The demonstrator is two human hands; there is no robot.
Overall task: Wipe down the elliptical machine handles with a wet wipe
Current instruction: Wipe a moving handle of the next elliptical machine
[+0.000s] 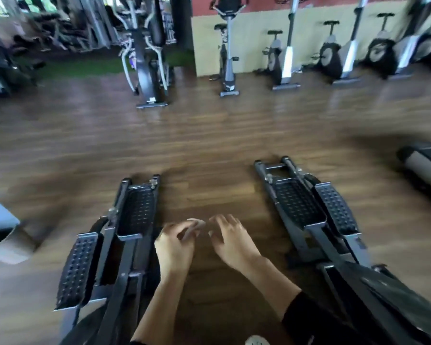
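Observation:
My left hand (177, 242) is held low in the middle of the view, above the wooden floor. Its fingers are curled, and a small pale scrap shows at the fingertips, which looks like the wet wipe (195, 221); blur hides its shape. Just to the right, my right hand (232, 240) has its fingers spread and relaxed, holding nothing, with its tips close to the left hand's. Both hands hang between two elliptical machines: the left one's pedal (137, 212) and the right one's pedal (296, 202). Neither machine's handles are in view.
Across the wooden floor (209, 135) stands another elliptical (147, 58) with upright handles. Exercise bikes (228, 53) line the far wall. A treadmill end (423, 165) lies at the right edge. A white shoe tip (256, 341) shows at the bottom.

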